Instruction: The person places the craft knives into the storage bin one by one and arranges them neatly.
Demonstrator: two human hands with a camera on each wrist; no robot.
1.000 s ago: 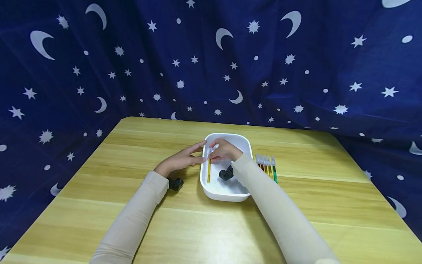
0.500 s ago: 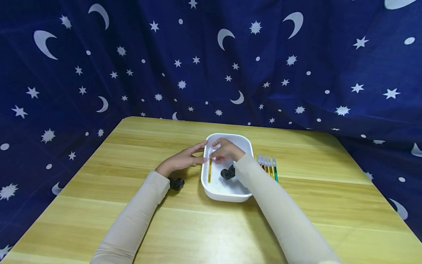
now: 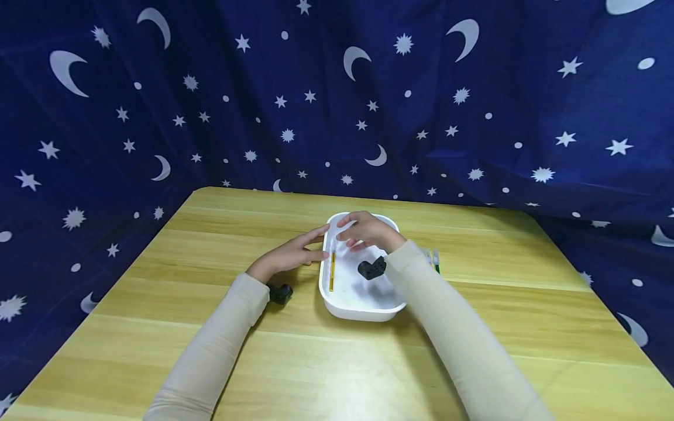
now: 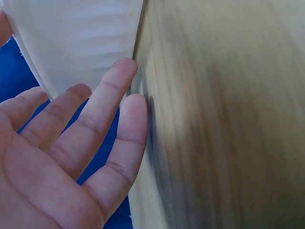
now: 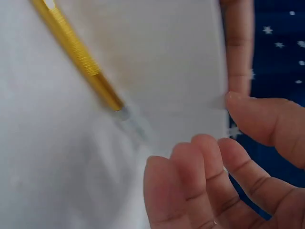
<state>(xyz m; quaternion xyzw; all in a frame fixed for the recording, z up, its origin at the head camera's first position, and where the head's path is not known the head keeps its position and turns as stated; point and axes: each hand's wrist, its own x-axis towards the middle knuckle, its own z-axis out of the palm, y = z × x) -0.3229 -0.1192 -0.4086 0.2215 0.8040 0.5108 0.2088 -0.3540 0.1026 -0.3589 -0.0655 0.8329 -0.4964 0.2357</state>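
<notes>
One craft knife [image 3: 332, 272] with a yellow metal handle and a clear cap lies lengthwise inside the white tray [image 3: 363, 314], along its left wall. My right hand [image 3: 368, 231] hovers over the far part of the tray, fingers loosely bent and holding nothing. In the right wrist view, those fingertips [image 5: 183, 167] are near the capped end of the craft knife [image 5: 86, 59] but apart from it. My left hand [image 3: 286, 256] has its fingers spread, with thumb and index fingertip at the tray's left rim. From the left wrist, the fingers [image 4: 126, 76] show relaxed beside the tray's outer wall [image 4: 90, 33].
Right of the tray, clear caps of similar craft knives [image 3: 436, 258] show past my right sleeve [image 3: 447, 316], which hides the others. Black wrist cameras sit under both wrists, the right one [image 3: 372, 268] over the tray. A blue star-patterned curtain [image 3: 316, 117] hangs behind the wooden table [image 3: 253, 362].
My right hand has let go of the yellow craft knife and moved slightly up and right, its fingers loosening. The knife stays in the tray. My left hand has kept its place.
</notes>
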